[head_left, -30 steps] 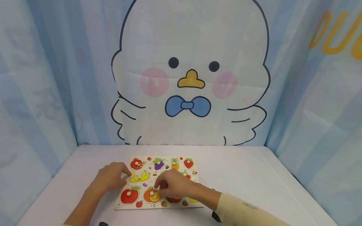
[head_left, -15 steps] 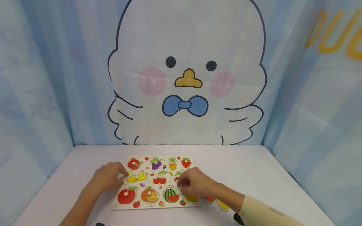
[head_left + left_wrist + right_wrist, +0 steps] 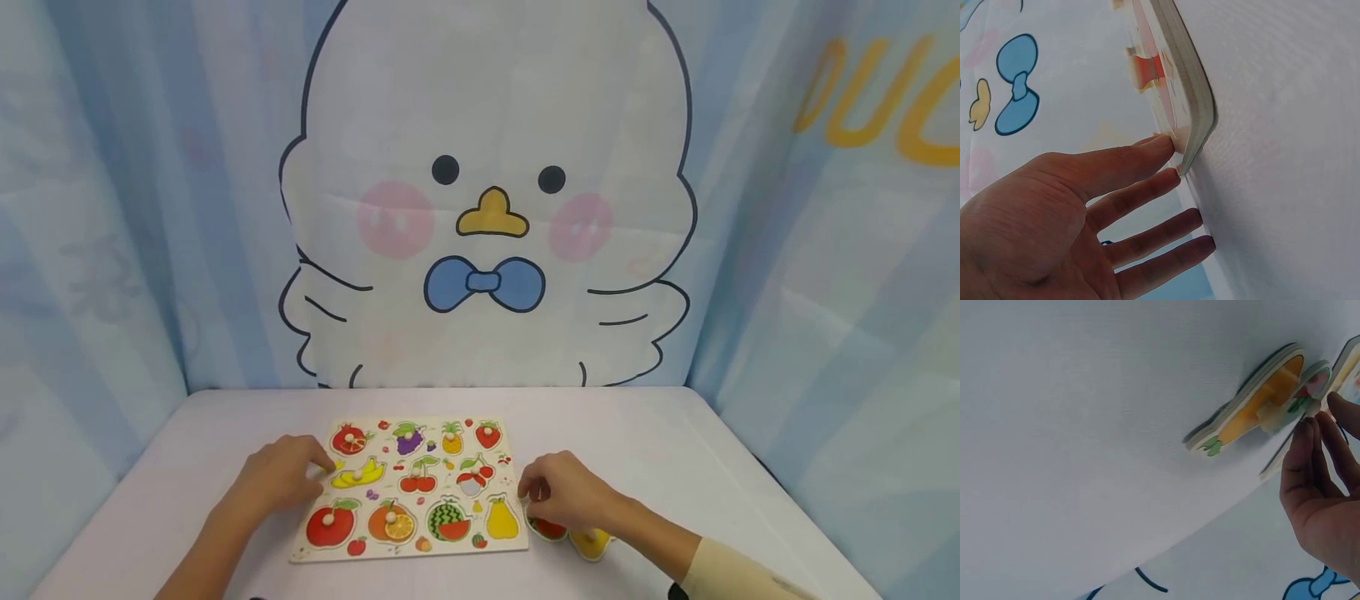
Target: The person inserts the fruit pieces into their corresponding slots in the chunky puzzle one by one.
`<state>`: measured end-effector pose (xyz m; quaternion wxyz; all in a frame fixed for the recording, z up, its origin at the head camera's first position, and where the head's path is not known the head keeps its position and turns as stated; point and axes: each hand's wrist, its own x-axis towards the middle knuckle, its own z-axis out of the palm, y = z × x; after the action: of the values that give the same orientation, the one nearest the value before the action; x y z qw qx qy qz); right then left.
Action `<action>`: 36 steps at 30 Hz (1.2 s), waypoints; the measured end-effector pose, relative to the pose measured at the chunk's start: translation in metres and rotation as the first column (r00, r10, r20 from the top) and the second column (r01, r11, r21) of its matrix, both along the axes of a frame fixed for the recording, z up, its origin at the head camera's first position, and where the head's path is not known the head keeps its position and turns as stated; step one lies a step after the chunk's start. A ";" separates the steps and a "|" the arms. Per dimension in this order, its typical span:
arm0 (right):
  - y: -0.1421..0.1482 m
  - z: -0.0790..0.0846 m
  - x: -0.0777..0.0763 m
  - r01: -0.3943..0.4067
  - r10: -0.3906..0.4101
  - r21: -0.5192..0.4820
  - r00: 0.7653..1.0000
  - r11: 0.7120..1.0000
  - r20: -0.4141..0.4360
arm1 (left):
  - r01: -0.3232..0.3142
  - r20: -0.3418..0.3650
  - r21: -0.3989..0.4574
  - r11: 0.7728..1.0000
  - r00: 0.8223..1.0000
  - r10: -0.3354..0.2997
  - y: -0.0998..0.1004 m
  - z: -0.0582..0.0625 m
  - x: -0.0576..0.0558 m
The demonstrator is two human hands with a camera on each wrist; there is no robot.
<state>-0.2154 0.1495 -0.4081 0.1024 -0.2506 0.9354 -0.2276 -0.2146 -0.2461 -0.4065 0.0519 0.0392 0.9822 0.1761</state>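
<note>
A wooden fruit puzzle board lies on the table. My left hand rests at its left edge. In the left wrist view, the thumb and index fingertip touch the board's corner, with the fingers nearly straight. Right of the board, my right hand is over a red and green watermelon puzzle piece. Seen from the right wrist, its fingertips pinch the piece's small knob. A yellow pear puzzle piece lies beside it, partly under the wrist; its knob shows in the right wrist view.
On the board, several pieces with knobs sit in place, among them an apple and an orange. The printed watermelon and pear spots show no knobs. A curtain with a duck hangs behind the table.
My right hand has moved right, from above the orange across the board to the loose watermelon piece. The left hand stays at the board's left edge. The head view has shifted slightly.
</note>
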 end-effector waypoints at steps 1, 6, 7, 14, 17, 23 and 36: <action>0.002 -0.001 0.001 0.013 -0.013 0.007 1.000 1.000 0.009 | -0.002 0.001 0.000 1.000 1.000 0.002 0.000 0.000 0.000; 0.010 -0.004 0.006 0.084 -0.085 0.028 0.994 0.996 0.066 | 0.004 -0.001 -0.001 1.000 1.000 -0.004 0.000 -0.002 -0.001; 0.011 -0.004 0.007 0.096 -0.098 0.031 0.993 0.995 0.069 | 0.006 0.001 0.000 1.000 1.000 -0.006 0.000 -0.002 -0.001; 0.011 -0.003 0.012 0.133 -0.135 0.028 0.989 0.991 0.065 | 0.004 0.012 0.006 1.000 1.000 -0.004 -0.002 -0.004 -0.001; 0.011 -0.003 0.012 0.140 -0.141 0.021 0.988 0.990 0.066 | 0.004 0.004 0.006 1.000 1.000 -0.004 -0.002 -0.004 -0.001; 0.013 -0.003 0.011 0.146 -0.146 0.000 0.987 0.989 0.064 | 0.003 0.007 0.004 1.000 1.000 -0.003 -0.002 -0.004 -0.002; 0.007 0.004 0.006 0.119 -0.119 -0.057 0.993 0.991 -0.001 | 0.000 0.002 -0.004 1.000 1.000 0.000 -0.001 -0.003 -0.002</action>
<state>-0.2095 0.1564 -0.4042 0.0796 -0.1977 0.9420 -0.2594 -0.2161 -0.2467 -0.4096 0.0531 0.0388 0.9825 0.1740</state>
